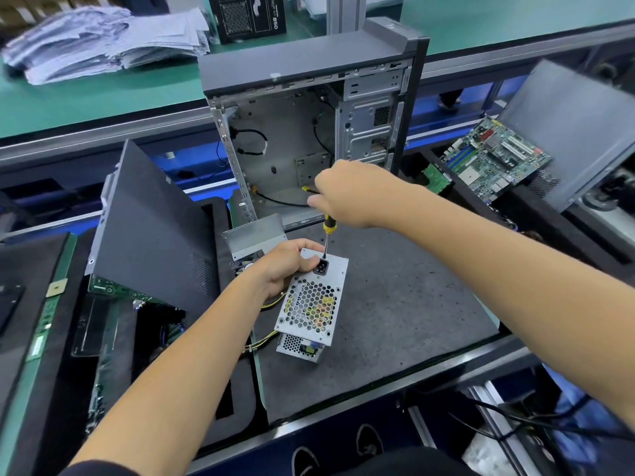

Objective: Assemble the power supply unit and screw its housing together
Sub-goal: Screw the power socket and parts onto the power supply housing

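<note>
Two bare forearms reach out over a dark grey foam mat (395, 321) laid on a workbench, where a person steadies a small silver power supply unit (311, 304) standing near the mat's left edge. The left hand (285, 267) curls over the unit's upper left corner, thumb beside the black power socket, holding it firm. The right hand (350, 194) grips the top of a yellow-and-black screwdriver (327, 235), its tip set down on the housing just above the socket. Yellow wires (266, 338) trail from the unit's left side. Just behind it lies a loose grey metal cover (254, 235). Beyond the mat stands an open, stripped computer case (309, 132), cables hanging inside. A dark side panel (151, 231) leans at the left over green circuit boards; another panel (577, 132) leans at the right behind a green motherboard (494, 159). Farther back, a green-topped bench (103, 97) carries a heap of pale folded sheets (103, 42) and a black product box (247, 15). Below the bench edge, black shoes (336, 451) show on the floor.
</note>
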Demonstrator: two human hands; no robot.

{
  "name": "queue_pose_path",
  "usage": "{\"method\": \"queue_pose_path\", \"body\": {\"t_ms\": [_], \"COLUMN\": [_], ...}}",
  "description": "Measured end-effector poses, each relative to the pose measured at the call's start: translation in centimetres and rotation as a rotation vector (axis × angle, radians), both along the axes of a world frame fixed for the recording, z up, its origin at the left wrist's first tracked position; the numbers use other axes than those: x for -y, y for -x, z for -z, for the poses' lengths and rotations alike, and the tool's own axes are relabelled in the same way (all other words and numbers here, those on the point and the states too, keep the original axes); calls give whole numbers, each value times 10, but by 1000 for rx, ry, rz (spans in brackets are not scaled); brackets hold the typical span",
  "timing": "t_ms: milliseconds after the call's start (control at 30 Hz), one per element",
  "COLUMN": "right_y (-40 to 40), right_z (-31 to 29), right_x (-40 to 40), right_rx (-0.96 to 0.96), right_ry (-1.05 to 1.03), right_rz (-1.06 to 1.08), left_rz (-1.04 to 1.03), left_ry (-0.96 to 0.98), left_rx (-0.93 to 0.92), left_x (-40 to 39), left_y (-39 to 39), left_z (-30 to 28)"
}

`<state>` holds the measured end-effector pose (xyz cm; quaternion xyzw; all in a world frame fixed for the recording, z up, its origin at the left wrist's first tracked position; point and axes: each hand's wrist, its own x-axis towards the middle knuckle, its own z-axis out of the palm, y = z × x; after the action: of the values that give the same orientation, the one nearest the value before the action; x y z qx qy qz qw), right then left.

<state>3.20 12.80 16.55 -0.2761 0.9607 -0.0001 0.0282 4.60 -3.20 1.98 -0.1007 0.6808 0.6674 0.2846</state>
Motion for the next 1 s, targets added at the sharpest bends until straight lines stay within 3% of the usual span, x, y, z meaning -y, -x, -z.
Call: {"method": "queue_pose_path", "body": {"t_ms": [133, 333, 467, 667, 867, 1000], "right_y": [1, 1, 1, 2, 2, -3], "right_z": [-4, 1, -4, 3, -4, 2], "right_x": [-4, 1, -2, 7, -5, 3], "right_rx": [208, -44, 218, -60, 230, -68], "right_ry": [76, -21, 78, -25, 72, -11], "right_rz": [-114, -7, -154, -3, -158, -51], "left_rz": [0, 4, 10, 15, 22, 31], "left_ry": [9, 9, 25, 27, 34, 40], "left_rx": [-3, 0, -1, 8, 3, 3], "left_x": [0, -1, 0, 0, -1, -1], "left_y": [1, 1, 2, 3, 3, 3], "left_z": [-1, 1, 0, 1, -1, -2]}}
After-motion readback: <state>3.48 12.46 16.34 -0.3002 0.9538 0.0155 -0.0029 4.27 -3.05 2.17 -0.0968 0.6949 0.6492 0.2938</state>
